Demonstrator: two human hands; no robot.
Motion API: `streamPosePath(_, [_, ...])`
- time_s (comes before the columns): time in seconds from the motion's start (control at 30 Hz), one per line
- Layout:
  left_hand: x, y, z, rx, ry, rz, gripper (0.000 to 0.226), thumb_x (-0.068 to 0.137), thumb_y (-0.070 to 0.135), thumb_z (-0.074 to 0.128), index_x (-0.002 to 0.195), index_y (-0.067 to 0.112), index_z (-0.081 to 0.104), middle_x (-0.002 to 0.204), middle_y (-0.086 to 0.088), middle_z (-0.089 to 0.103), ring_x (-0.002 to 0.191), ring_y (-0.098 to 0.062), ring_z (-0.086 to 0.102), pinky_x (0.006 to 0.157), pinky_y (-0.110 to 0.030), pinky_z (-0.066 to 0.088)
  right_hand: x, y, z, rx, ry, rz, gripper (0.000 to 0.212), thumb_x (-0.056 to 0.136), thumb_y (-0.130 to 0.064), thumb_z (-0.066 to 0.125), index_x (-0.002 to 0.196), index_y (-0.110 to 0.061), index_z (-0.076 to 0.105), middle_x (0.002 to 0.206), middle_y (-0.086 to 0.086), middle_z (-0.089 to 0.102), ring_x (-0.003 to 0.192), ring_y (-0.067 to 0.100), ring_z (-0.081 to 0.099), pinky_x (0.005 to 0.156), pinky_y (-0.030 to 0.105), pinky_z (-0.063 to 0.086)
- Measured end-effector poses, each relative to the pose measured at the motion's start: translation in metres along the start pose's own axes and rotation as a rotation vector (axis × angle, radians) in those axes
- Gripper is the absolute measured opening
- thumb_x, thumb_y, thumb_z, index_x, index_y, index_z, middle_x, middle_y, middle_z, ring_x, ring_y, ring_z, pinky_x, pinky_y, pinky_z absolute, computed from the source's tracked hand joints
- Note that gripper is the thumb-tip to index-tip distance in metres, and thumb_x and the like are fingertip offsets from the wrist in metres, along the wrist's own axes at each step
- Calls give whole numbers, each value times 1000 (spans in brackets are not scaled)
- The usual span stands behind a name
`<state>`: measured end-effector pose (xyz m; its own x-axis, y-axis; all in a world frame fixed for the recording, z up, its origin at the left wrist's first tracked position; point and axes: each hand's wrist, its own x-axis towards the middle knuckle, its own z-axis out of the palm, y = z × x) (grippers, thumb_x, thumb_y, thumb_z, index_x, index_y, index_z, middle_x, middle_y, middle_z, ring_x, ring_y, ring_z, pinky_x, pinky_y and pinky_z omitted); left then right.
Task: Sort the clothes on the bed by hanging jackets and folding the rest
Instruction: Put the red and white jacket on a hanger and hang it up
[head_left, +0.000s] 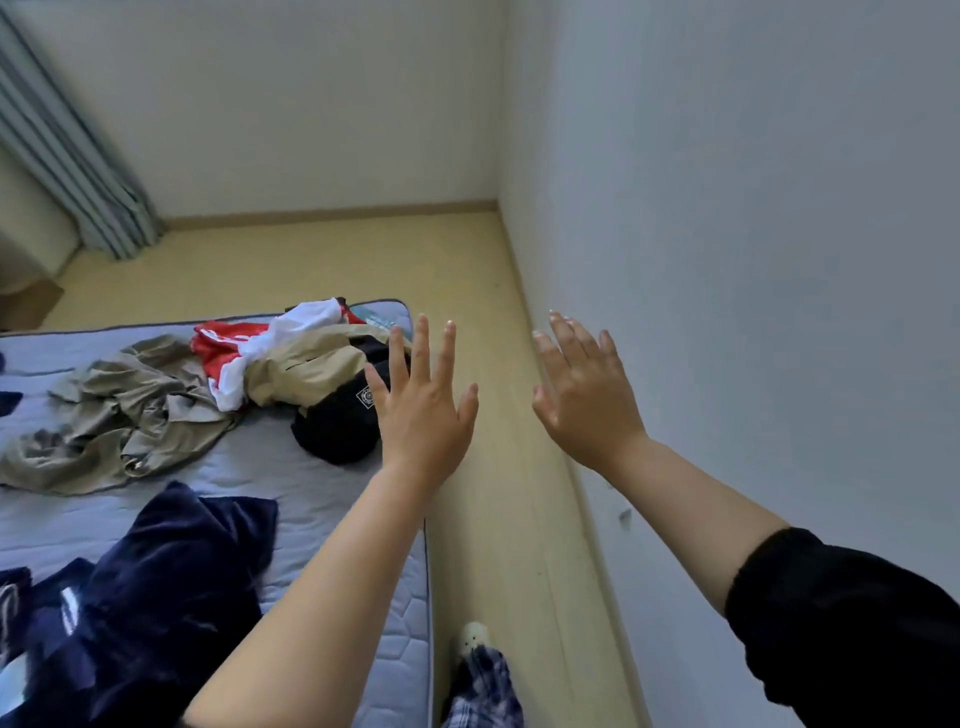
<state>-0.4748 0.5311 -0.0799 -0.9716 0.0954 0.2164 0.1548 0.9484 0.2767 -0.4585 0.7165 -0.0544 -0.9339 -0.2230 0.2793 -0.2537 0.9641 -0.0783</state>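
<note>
**Hands up and empty, clothes unsorted on bed**

L hand (423, 410) mid frame, back of hand to cam. Fingers straight + spread, grasping nothing. It sits in front of the bed's right edge, overlapping the black garment (337, 426). R hand (584, 400) just right of it, also released, fingers spread. It's close to the wall (753, 208); can't tell if touching. Black sleeve (841, 634) pushed up on the R forearm, lower right.

Clothes all on bed (249, 467), left half of frame.
- Mid-frame pile: tan jacket (306, 369) w/ red-and-white garment (228, 353) on its left.
- Black garment w/ small white logo at the pile's right end, nearest L hand.
- Khaki garment (119, 415) crumpled left of the pile.
- Navy garment (171, 582) lower left, velvety look, partly cut off by frame edge.

Handling (judgement): all soft, light, limp, so they'll sag + drag neighbours if pulled from the middle.
- Tan jacket prob. a bit stiffer; take at collar or shoulders so it hangs straight.
- Black garment looks tucked under the jacket; pinch an outer edge, lift clear.
- Navy one: use both hands.

Around: curtain (88, 176) upper left, bare floor (322, 265) beyond the bed. Person stands in the narrow strip btw bed and wall: slipper (475, 636), plaid trousers (483, 691), bottom centre. No hanger or rail in view. In the way: garments overlapping in the pile, tight gap by the wall.
</note>
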Motion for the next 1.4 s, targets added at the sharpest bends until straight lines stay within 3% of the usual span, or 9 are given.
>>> streamPosePath(0.1, [78, -18, 2, -3, 7, -24, 67, 94, 47, 31, 153, 29, 5, 161, 1, -5, 146, -24, -14, 113, -59, -2, 86, 10, 13, 12, -17, 6, 55, 89, -21, 54, 139, -2, 44, 150, 20, 34, 139, 34, 33, 111, 58, 26])
streamPosePath(0.2, [148, -24, 2, -18, 57, -9, 67, 93, 46, 34, 153, 28, 11, 161, -2, 1, 147, -27, -7, 113, -60, 2, 159, 23, 24, 56, 6, 18, 56, 89, -22, 53, 141, -3, 41, 152, 19, 32, 141, 33, 30, 112, 57, 21])
streamPosePath(0.33, [243, -29, 22, 24, 60, 5, 67, 92, 49, 27, 153, 29, 9, 161, -2, 0, 147, -27, -6, 113, -60, 3, 248, 51, 46, 122, 90, 37, 57, 88, -20, 59, 139, -2, 44, 149, 20, 36, 138, 35, 35, 110, 57, 25])
streamPosePath(0.43, [323, -33, 50, 23, 74, -6, 69, 92, 48, 32, 153, 30, 5, 161, -1, -2, 147, -26, -8, 113, -60, 3, 320, 79, 76, 180, 133, 42, 57, 87, -20, 61, 139, -2, 44, 148, 20, 38, 136, 35, 37, 108, 58, 26])
streamPosePath(0.8, [652, -55, 108, 18, 95, -163, 69, 93, 49, 29, 152, 33, -4, 160, 2, -11, 146, -22, -18, 113, -57, -7, 662, 188, 167, 242, 54, -4, 57, 91, -25, 54, 142, -4, 40, 152, 18, 32, 140, 33, 31, 112, 56, 22])
streamPosePath(0.97, [748, -105, 107, 68, 139, -241, 69, 94, 47, 34, 152, 31, 0, 161, 1, -8, 147, -24, -14, 113, -58, -4, 787, 184, 197, 281, -16, -106, 59, 93, -27, 51, 146, -8, 34, 156, 14, 26, 144, 29, 22, 116, 53, 13])
streamPosePath(1.17, [875, -198, 120, 129, 231, -314, 71, 94, 44, 42, 152, 31, 4, 161, -3, -3, 147, -28, -9, 111, -60, -3, 950, 156, 252, 256, -33, -263, 60, 93, -28, 51, 146, -7, 34, 156, 14, 25, 144, 29, 23, 115, 52, 12])
streamPosePath(1.4, [1031, -299, 116, 178, 224, -481, 70, 93, 51, 29, 151, 32, -5, 161, -3, -9, 147, -28, -13, 111, -63, 1, 1150, 117, 286, 217, -60, -404, 62, 95, -33, 47, 149, -10, 28, 157, 11, 22, 145, 26, 19, 117, 49, 10])
